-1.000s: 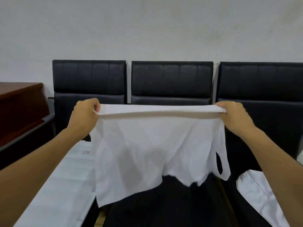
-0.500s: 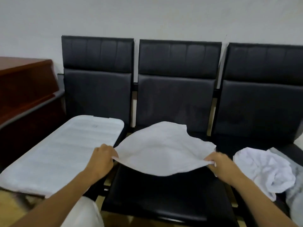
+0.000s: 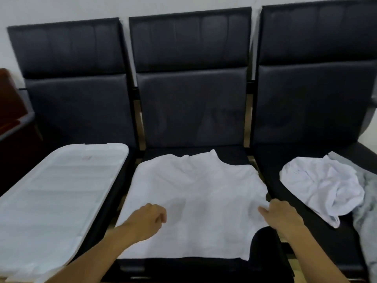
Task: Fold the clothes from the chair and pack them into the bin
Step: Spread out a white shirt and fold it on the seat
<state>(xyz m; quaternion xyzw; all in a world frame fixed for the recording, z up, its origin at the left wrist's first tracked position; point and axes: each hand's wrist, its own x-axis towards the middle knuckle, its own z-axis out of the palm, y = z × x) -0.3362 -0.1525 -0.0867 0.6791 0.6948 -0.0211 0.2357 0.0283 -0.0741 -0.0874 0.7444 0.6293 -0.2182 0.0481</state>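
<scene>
A white sleeveless garment [image 3: 193, 201] lies spread flat on the middle black chair seat [image 3: 263, 246]. My left hand [image 3: 148, 219] hovers over its near left part with fingers loosely curled, holding nothing. My right hand [image 3: 282, 215] rests at the garment's right edge, thumb lying on the cloth. A crumpled white garment [image 3: 322, 186] sits on the right seat with a grey garment [image 3: 367, 203] beside it. On the left seat is a white plastic bin lid [image 3: 61, 190]; the bin under it is hidden.
Three black padded chairs stand in a row against a white wall, their backrests [image 3: 191, 82] upright behind the seats. A dark wooden desk [image 3: 10, 111] stands at the far left.
The garment, held up stretched between both hands, was lowered and laid flat on the middle seat. My left hand let go and moved inward; my right hand stays at the edge.
</scene>
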